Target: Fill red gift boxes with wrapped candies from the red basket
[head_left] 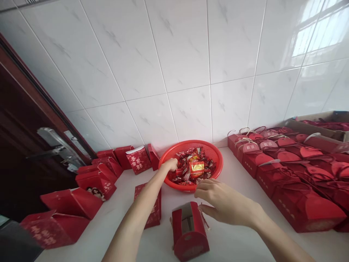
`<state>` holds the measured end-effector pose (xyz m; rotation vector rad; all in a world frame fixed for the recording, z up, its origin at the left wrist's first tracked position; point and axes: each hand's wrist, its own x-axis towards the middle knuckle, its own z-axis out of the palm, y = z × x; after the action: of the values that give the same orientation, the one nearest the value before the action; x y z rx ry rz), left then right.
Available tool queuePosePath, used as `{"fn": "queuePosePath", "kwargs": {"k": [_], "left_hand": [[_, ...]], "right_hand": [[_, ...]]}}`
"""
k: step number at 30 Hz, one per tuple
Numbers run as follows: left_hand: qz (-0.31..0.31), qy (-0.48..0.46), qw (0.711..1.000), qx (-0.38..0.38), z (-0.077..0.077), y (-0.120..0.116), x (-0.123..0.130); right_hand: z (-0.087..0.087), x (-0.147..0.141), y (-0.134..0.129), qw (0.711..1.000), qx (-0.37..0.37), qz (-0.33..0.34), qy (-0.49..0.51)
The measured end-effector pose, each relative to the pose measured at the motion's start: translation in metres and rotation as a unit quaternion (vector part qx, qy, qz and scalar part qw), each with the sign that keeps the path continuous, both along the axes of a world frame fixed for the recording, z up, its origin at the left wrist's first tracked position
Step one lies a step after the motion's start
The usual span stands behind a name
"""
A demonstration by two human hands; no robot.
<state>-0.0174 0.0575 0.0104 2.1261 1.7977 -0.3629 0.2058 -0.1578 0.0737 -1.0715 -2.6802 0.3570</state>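
Note:
My left hand reaches into a red plastic basket at its left side. Its fingers curl down among wrapped candies, and what they grip is hidden. A gold-and-red wrapped candy lies on top of the pile. My right hand hovers by the basket's front rim with nothing in it, thumb apart from the bent fingers. Just below it, a red gift box stands with its top open and a twisted cord at its side. Part of another red box shows behind my left forearm.
Rows of closed red gift boxes with cord handles fill the right side. A cardboard carton sits behind them. Several red boxes stand along the left edge, near a dark door with a metal handle. A tiled wall borders the back.

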Motion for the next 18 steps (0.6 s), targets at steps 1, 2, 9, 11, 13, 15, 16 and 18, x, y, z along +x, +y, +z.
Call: {"fn": "queuePosePath", "kwargs": {"k": [1,2,9,11,13,15,16,18], "left_hand": [[-0.001,-0.017,1.000,0.011,0.000,0.001,-0.002],[-0.002,-0.036,0.999,0.026,0.001,0.002,-0.003],[0.004,-0.220,0.962,0.162,0.005,0.020,-0.013],[0.009,-0.272,0.943,0.191,0.004,0.026,-0.011],[0.010,-0.313,0.926,0.210,0.002,0.031,-0.007],[0.009,-0.334,0.916,0.222,0.000,0.033,-0.004],[0.008,-0.338,0.914,0.225,0.000,0.034,-0.002],[0.005,-0.332,0.916,0.225,0.000,0.035,0.002]], "right_hand": [[0.000,0.000,0.000,1.000,0.001,0.000,-0.001],[-0.001,0.001,0.001,1.000,0.002,0.000,-0.002],[-0.003,0.002,0.002,1.000,0.006,0.000,-0.002],[-0.002,0.003,0.002,1.000,0.004,-0.002,-0.003],[-0.001,0.003,0.002,1.000,0.000,-0.003,-0.004],[0.000,0.004,0.002,1.000,-0.005,-0.004,-0.005],[0.001,0.004,0.002,1.000,-0.007,-0.005,-0.004],[0.001,0.004,0.002,1.000,-0.012,-0.008,-0.005]]}}
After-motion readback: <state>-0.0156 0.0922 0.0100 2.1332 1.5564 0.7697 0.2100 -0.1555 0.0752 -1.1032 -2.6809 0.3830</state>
